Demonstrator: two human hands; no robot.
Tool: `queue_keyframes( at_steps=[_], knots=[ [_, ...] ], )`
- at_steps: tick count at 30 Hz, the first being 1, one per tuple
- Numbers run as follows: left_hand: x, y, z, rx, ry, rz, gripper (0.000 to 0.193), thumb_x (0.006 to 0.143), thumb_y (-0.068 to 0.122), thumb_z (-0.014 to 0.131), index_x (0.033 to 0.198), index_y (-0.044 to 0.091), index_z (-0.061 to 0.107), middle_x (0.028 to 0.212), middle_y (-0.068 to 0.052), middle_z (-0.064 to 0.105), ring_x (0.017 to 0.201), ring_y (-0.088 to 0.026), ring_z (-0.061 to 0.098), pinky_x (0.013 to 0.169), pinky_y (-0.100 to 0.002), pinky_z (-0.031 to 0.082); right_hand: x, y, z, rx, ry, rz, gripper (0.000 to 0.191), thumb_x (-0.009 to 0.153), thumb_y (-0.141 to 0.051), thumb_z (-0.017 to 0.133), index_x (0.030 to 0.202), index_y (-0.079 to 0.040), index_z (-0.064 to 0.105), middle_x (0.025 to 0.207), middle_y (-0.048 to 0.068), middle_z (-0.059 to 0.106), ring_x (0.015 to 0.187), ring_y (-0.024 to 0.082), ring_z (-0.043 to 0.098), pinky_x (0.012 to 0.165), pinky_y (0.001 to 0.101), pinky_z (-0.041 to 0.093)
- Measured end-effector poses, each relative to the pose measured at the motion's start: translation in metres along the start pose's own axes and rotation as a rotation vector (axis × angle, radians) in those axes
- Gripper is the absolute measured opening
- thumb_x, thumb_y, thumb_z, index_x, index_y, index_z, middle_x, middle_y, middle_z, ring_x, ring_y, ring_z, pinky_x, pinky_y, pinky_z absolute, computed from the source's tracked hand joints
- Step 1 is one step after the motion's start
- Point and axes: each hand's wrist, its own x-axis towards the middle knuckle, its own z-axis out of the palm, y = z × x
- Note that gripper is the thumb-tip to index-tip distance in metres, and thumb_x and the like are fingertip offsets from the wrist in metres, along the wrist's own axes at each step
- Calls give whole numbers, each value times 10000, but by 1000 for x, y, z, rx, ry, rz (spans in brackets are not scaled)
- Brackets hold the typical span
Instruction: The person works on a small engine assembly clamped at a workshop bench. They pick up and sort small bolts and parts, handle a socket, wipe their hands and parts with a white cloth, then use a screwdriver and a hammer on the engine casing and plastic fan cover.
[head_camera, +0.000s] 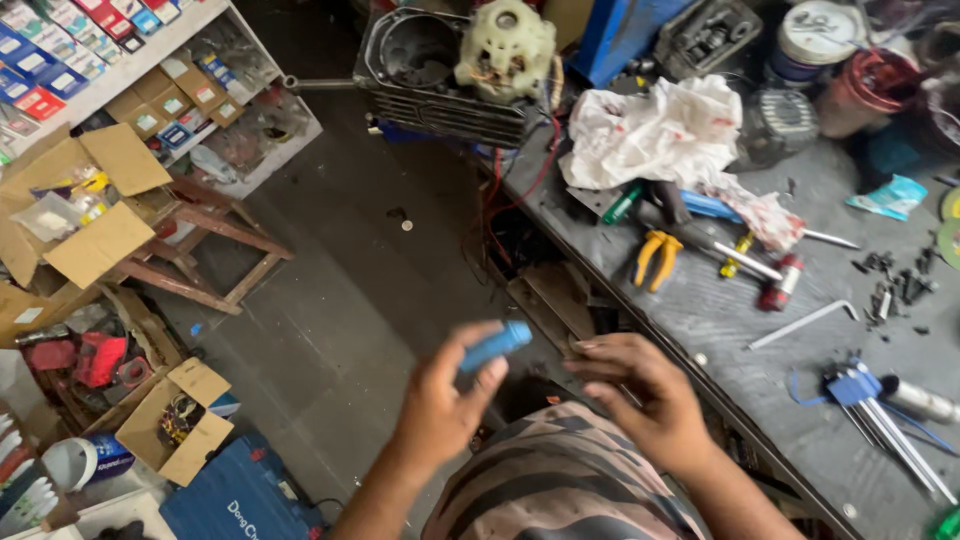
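Observation:
My left hand (442, 400) is raised in front of my striped shirt and pinches a small blue cylindrical handle (496, 345) between thumb and fingers. My right hand (640, 385) hovers just to its right at the front edge of the grey workbench (700, 310), fingers curled loosely with nothing seen in them. The two hands are a short gap apart and do not touch.
On the bench lie yellow-handled pliers (652, 256), screwdrivers (730, 255), a blue hex key set (880, 400), a stained white rag (660, 130) and a dismantled motor housing (450, 75). Open cardboard boxes (85, 215) sit on a wooden stool at left; a blue tool case (240, 500) lies on the floor.

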Motion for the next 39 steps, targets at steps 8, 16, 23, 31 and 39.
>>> queue_keyframes(
  at_steps=[8,16,23,31,39],
  knots=[
    [157,8,-100,-121,279,330,356,1091,81,613,1416,-25,514,1301,-165,648,1161,-243,731,1025,-340,618,85,73,-29,-37,388,136,366,948,74,609,1311,45,579,1147,146,692,1008,217,729,911,324,575],
    [280,11,-161,386,359,539,314,1119,29,674,1417,12,579,1256,-153,665,1096,-223,716,941,-290,612,229,63,-12,-284,463,-315,277,1013,98,598,1270,12,544,1127,131,621,934,202,689,864,332,592],
    [331,-6,-186,406,193,556,315,1075,33,714,1375,28,617,1238,-134,700,1049,-239,725,901,-302,603,292,27,18,-431,501,-587,228,1030,63,611,1220,-21,517,1120,147,568,950,254,702,840,371,644],
    [361,-4,-219,257,-43,595,367,1019,48,763,1360,65,626,1212,-109,707,1035,-223,738,883,-300,620,316,6,73,-566,651,-679,192,1045,-12,601,1195,-38,486,1128,118,581,928,237,713,854,397,659],
    [393,3,-242,197,-237,646,471,985,57,788,1409,134,597,1195,-81,698,1018,-224,733,856,-321,623,340,14,147,-601,640,-605,194,967,48,618,1136,-5,537,1070,154,598,958,287,721,902,419,631]
  ],
)
